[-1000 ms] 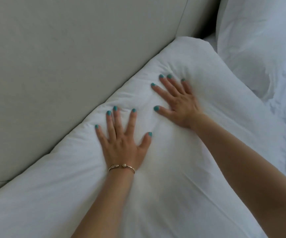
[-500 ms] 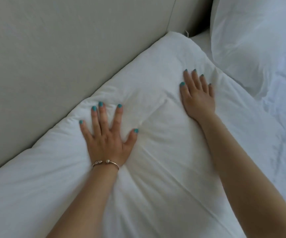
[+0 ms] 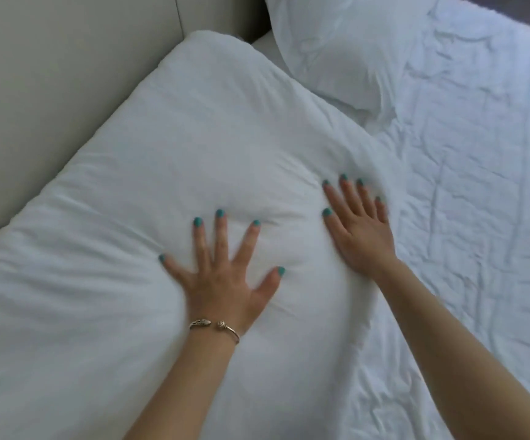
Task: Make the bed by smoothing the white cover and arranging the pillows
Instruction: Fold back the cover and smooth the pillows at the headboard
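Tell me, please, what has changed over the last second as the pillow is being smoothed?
Both hands slid back across the near pillow, away from the headboard; the right hand reached its bed-side edge. The left hand stays flat and spread, nothing gripped; the second pillow is unmoved.

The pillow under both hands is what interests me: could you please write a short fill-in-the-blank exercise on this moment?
1. Both hands lie flat with fingers spread on the near ____, the left hand toward its middle and the right hand by its right edge.
2. A bracelet sits on the ____ wrist.
3. The second pillow lies beyond the near one, and the ____ hand is closer to it.
4. The sheet right of the pillows looks ____.

Missing words: pillow; left; right; wrinkled
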Motion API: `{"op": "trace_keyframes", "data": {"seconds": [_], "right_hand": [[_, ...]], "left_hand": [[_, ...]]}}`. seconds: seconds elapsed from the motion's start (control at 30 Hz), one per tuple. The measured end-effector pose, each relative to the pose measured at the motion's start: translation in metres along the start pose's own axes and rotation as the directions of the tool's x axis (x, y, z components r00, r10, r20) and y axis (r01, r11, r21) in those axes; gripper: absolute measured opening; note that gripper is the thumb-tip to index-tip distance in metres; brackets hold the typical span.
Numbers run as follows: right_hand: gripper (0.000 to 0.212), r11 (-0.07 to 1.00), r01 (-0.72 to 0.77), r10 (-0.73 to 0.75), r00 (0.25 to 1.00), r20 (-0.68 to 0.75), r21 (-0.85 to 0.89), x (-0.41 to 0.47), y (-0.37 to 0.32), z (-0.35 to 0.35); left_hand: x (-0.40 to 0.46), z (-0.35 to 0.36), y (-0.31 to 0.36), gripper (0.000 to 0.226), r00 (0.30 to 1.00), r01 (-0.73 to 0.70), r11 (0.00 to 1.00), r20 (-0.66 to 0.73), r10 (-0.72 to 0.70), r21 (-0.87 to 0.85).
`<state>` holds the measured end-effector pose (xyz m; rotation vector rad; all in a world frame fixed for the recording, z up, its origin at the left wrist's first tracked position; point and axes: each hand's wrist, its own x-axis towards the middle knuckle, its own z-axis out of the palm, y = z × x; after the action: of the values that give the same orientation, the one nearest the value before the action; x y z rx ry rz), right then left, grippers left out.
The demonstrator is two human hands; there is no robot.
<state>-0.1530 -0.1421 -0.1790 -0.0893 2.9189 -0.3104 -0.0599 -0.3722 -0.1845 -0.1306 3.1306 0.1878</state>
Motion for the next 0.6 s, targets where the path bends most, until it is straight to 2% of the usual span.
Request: {"op": "trace_keyframes", "data": {"seconds": [0.1, 0.23, 0.3, 0.4, 0.6], "right_hand": [[0.052, 0.975, -0.202, 0.196, 0.978, 0.071, 0.097, 0.031, 0.038, -0.01], [0.054, 0.819, -0.437, 0.412, 0.899, 0.15, 0.371, 0.024, 0.041, -0.01], [0.057, 0.831, -0.431, 0.427, 0.899, 0.094, 0.352, -0.001, 0.019, 0.003], [0.057, 0.878, -0.345, 0.361, 0.932, 0.015, 0.332, -0.034, -0.02, 0.01], [0.064, 0.953, -0.171, 0.174, 0.985, 0.011, 0.252, 0.001, -0.029, -0.001]], "left_hand": [[0.001, 0.003, -0.002, 0.076, 1.0, 0.009, 0.999, 0.008, -0.01, 0.031], [-0.002, -0.003, 0.004, 0.074, 0.999, 0.029, 0.999, 0.023, -0.03, 0.045], [0.002, -0.008, 0.007, 0.073, 0.997, 0.068, 0.996, 0.041, -0.07, 0.052], [0.028, -0.016, 0.02, 0.072, 0.992, 0.115, 0.992, 0.049, -0.118, 0.046], [0.142, -0.026, 0.049, 0.067, 0.992, -0.107, 0.986, 0.082, 0.097, 0.129]]}}
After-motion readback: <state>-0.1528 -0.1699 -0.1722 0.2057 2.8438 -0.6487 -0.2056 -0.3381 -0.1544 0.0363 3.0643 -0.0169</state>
